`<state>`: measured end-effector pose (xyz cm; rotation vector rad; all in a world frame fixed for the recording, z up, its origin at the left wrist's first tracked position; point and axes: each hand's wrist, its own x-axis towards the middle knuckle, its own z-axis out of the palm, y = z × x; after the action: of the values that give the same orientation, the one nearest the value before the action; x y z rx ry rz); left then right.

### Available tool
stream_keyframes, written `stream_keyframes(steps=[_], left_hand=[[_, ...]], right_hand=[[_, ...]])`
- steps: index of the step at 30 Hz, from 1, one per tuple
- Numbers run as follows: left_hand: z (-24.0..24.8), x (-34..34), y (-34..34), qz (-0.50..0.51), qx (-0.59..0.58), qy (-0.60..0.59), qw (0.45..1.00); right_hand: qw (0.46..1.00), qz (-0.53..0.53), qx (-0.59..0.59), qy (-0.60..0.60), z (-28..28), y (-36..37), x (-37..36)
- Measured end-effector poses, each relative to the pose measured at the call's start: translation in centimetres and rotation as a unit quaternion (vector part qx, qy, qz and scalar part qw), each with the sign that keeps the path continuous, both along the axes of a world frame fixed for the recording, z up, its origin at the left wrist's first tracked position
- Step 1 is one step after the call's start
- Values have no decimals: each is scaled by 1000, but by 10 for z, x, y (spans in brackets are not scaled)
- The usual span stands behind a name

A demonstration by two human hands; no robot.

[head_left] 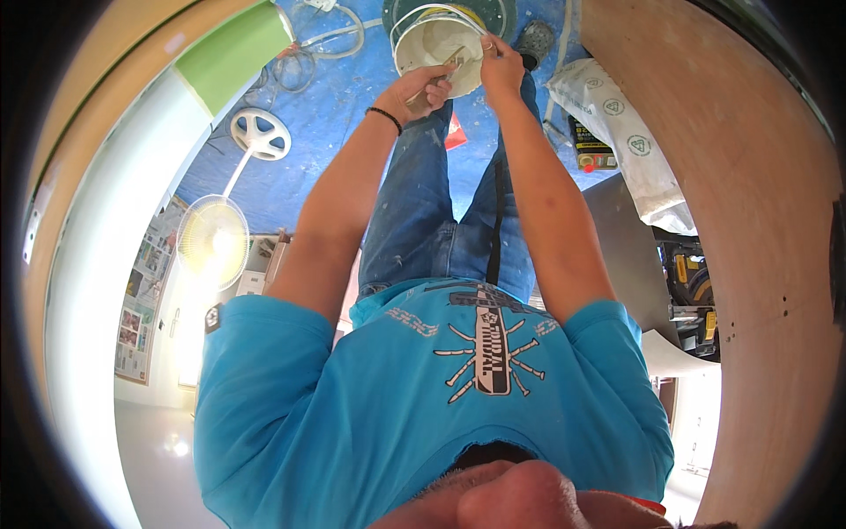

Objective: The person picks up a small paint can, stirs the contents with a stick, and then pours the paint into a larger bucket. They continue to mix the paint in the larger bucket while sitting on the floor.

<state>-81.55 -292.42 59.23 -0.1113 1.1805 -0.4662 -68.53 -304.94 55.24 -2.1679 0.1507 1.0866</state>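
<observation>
The left hand (421,92) was closed on a thin tool (457,63), whose kind I could not tell; the right hand (500,72) was clamped at the white bucket's (432,46) rim, before the legs (410,198), above a blue sheet (339,101).

A blue sheet (326,157) covers the floor, creased and flecked with pale spots. To the left, the round white base (261,133) of a standing fan rests on it; farther off lie a coiled cable (294,72) and a pale hose (355,37). At the far side sits a dark green tub (506,21); whether the white bucket (421,55) before it touches the floor cannot be told. A grey shoe (536,40) stands right of the bucket. Farther right lie a white plastic sack (627,141) and a black-and-yellow can (589,141) with a red cap.
</observation>
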Motion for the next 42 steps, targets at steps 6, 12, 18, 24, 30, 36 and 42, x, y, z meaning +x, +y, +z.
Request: stream_keyframes(steps=[6, 12, 18, 24, 30, 36, 42], left_hand=[[39, -7, -18, -157, 205, -10, 966], [76, -15, -13, -629, 520, -39, 577], [66, -54, -6, -419, 604, -2, 678], [67, -134, 28, -300, 553, 75, 773], [52, -152, 59, -346, 503, 97, 786], [23, -106, 130, -483, 537, 57, 689], [-33, -16, 187, -440, 678, 17, 589]], right_hand=[[998, -36, 52, 27, -21, -2, -2], [997, 16, 69, -39, -20, 0, 15], [956, 196, 166, -144, 4, 28, 24], [881, 368, 159, -252, 37, 45, 23], [893, 410, 163, -91, 118, 25, 2], [932, 338, 125, -44, 217, 28, 33], [966, 242, 94, 14, 256, 23, 76]])
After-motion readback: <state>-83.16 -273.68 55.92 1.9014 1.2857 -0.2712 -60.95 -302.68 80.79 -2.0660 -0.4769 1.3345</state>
